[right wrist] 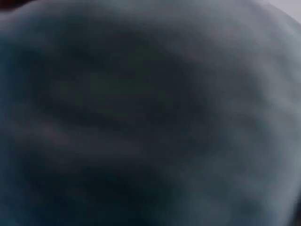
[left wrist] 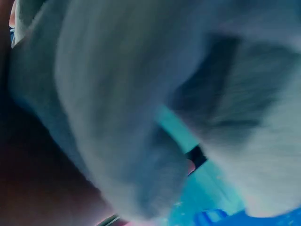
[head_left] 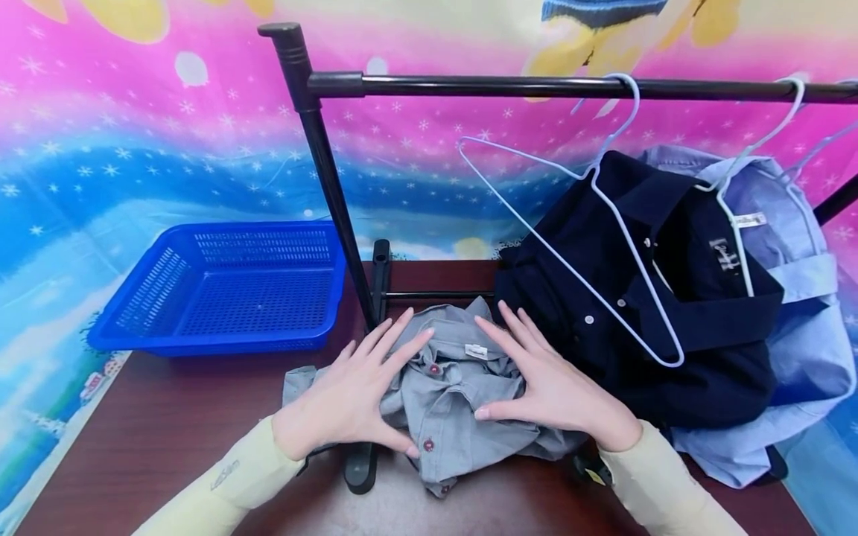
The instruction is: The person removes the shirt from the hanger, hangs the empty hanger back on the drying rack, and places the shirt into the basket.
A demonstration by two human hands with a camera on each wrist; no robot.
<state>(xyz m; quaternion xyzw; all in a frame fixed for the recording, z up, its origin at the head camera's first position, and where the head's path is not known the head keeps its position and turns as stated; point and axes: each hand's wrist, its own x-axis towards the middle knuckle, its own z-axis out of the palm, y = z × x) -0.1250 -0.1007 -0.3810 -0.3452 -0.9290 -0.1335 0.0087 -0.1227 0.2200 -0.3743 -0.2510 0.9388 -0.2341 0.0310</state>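
Observation:
A crumpled grey button-up shirt (head_left: 456, 402) lies on the dark red table, its collar label and dark red buttons facing up. My left hand (head_left: 345, 394) rests at the shirt's left side with fingers spread. On the other side my right hand (head_left: 550, 380) lies against the cloth, thumb and fingers also spread. Neither hand curls round the fabric. Grey cloth (left wrist: 117, 108) fills much of the left wrist view, close and blurred. In the right wrist view only blurred dark grey fabric (right wrist: 150, 117) shows, and the fingers are hidden in both wrist views.
A blue plastic basket (head_left: 261, 298) stands at the left. A black rack (head_left: 469, 86) rises behind the shirt. From its bar hang a bare light-blue hanger (head_left: 570, 268), a navy shirt (head_left: 724, 327) and a light-blue shirt (head_left: 804, 357), all at the right.

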